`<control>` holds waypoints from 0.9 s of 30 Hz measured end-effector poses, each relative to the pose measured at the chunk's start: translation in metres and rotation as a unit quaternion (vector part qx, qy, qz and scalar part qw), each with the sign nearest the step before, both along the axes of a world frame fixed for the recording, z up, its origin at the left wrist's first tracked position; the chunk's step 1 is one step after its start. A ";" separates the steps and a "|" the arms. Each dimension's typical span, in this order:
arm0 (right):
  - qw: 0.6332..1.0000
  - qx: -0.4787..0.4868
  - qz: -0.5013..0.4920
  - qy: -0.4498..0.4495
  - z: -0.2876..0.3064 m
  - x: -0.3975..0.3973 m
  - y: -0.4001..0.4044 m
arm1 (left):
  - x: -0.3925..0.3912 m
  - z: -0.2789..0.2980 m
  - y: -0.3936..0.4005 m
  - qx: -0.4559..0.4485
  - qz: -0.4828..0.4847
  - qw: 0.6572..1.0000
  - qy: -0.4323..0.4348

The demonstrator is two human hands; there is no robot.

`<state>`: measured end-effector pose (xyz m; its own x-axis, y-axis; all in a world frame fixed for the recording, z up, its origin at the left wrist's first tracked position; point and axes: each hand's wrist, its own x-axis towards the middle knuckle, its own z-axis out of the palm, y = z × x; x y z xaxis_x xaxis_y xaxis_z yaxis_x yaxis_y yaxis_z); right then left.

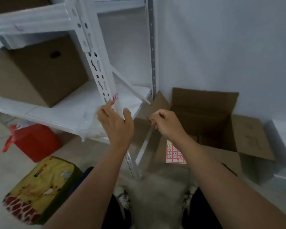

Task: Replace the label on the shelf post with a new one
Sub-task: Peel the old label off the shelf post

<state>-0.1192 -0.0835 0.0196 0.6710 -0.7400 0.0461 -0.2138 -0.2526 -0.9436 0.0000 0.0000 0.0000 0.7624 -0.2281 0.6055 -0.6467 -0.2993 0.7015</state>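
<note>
Both forearms reach in: left hand (115,120) is spread on the shelf post (99,70), fingertip just under the old label (115,97). Right hand (163,122) pinches something thin, can't tell what. Label's probably flimsy paper, so I'd peel from a corner.

Light is soft, even and somewhat dim, with a cool grey cast on the wall (221,38); shadows are faint and diffuse, deepest inside the open cardboard box (203,116); no harsh glare; the whole frame is smeared by motion blur, strongest along the shelf (59,106) at left; wide-angle bending tilts the shelf post (96,63).
</note>
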 end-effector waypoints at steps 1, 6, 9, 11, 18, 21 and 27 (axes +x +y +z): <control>1.000 -0.005 0.004 -0.001 -0.003 0.002 0.001 | 0.005 0.000 -0.002 -0.019 0.016 1.000 0.008; 1.000 -0.018 0.016 -0.008 -0.021 0.024 -0.005 | 0.038 0.000 -0.020 -0.088 0.021 0.996 0.016; 0.999 -0.021 0.034 -0.018 -0.028 0.051 -0.012 | 0.051 -0.004 -0.030 -0.119 -0.036 0.992 0.010; 0.998 -0.019 0.048 -0.046 -0.028 0.069 -0.013 | 0.054 -0.008 -0.035 -0.136 -0.060 0.989 0.017; 0.986 0.066 0.080 -0.130 -0.028 0.121 -0.019 | 0.067 -0.004 -0.039 -0.170 -0.077 0.981 0.052; 0.976 0.113 0.113 -0.145 -0.023 0.138 -0.007 | 0.070 -0.002 -0.038 -0.177 -0.096 0.977 0.065; 0.961 0.150 0.134 -0.192 -0.020 0.140 0.002 | 0.071 -0.002 -0.036 -0.200 -0.137 0.969 0.056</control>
<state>0.0212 -0.0819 -0.0002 0.8151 -0.5622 0.1398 0.1989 0.0449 -0.9790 0.0714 -0.0362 -0.0017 0.7729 -0.1953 0.6037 -0.5763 0.1820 0.7967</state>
